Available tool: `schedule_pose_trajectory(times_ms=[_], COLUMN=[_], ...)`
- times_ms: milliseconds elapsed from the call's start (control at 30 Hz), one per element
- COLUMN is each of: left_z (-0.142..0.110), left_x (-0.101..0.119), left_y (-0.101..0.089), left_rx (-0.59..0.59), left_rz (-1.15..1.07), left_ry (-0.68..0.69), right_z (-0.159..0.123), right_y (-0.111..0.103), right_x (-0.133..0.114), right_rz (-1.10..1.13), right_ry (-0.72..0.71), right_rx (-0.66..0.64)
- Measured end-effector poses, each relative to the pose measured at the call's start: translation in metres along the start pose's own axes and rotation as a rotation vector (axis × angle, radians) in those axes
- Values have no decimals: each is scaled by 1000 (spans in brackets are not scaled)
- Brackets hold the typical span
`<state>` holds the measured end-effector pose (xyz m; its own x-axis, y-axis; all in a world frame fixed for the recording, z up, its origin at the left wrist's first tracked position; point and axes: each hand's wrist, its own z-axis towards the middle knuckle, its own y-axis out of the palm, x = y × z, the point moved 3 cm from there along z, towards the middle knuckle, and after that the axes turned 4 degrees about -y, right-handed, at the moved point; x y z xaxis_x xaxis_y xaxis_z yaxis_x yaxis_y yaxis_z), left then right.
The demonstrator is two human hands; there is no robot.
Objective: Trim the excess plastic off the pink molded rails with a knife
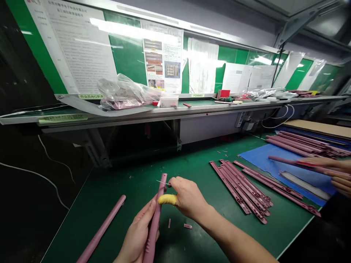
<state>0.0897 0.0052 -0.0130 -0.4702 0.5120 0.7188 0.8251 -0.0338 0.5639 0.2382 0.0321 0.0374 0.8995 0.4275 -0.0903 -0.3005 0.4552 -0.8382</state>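
My left hand [138, 233] is wrapped round a long pink plastic strip [155, 223], holding it upright over the green mat [115, 190]. My right hand [186, 197], with a yellow cot on its thumb, pinches a thin metal blade [162, 182] against the strip near its top end. Small pink offcuts [187, 226] lie on the mat below my hands. Another pink strip [102, 228] lies on the mat to the left.
A pile of several pink strips [242, 190] lies to the right. More strips [304, 144] rest on blue sheets [263, 159]. Another person's hands [336, 171] reach in at the right edge holding a strip. A shelf [164, 109] above carries plastic bags and small boxes.
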Motion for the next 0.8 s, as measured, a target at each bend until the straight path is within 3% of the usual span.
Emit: schedule_pose_trajectory(times_ms=[200,433,800], left_z=[-3,-6,10], left_x=[2,8,42], left_y=[-1,3,13], left_rx=[-59,-118,-124], left_rz=[-25,-10,-36], left_ry=[-24,80,198], right_z=[1,-3,-59], right_y=[-3,-6,12], right_x=[-2,-13,-74], right_rz=[-70,17,119], right_ry=[-16,-37,-242], right_rx=[-53,-118,-230])
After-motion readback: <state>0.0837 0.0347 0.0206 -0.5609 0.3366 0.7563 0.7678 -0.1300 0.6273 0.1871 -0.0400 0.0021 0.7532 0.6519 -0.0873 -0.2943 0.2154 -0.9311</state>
